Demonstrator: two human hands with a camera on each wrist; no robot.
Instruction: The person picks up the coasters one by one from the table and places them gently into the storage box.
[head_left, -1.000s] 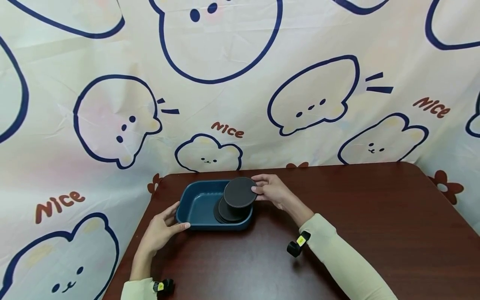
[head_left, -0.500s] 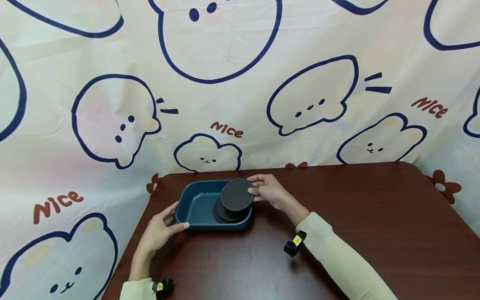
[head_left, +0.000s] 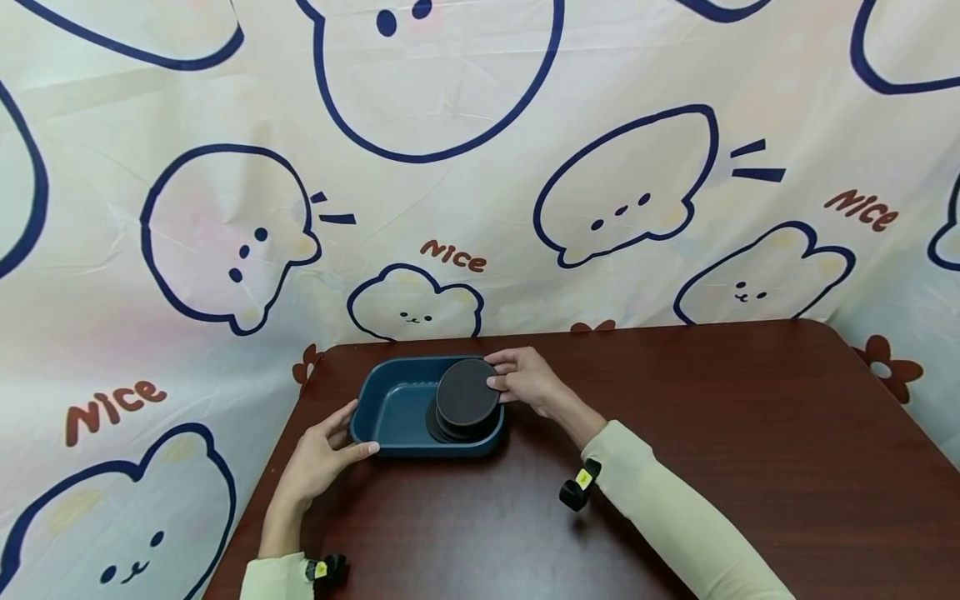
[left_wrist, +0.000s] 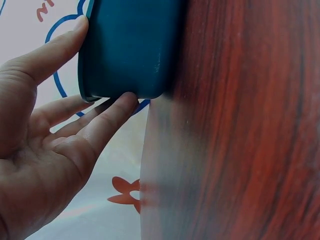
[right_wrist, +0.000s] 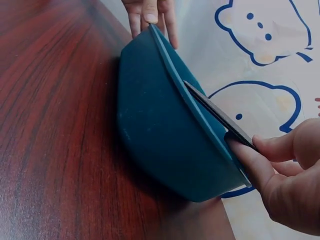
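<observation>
The right hand pinches a dark round disc by its edge, tilted over the stack of discs in the blue tray near the worktop's far-left corner; the left hand, fingers straight, steadies the tray's near-left corner; judged, the disc is being laid down; next it needs levelling onto the stack, then releasing.

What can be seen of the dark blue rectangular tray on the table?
The dark blue rectangular tray is shallow, with rounded corners, a thin out-turned rim and smooth, plastic-looking walls. It sits flat near the far left corner of the reddish-brown wooden table. Its right half holds a stack of black round discs. The left hand rests straight fingers against its near left corner; the right hand pinches the top black disc, tilted over the right rim.
</observation>
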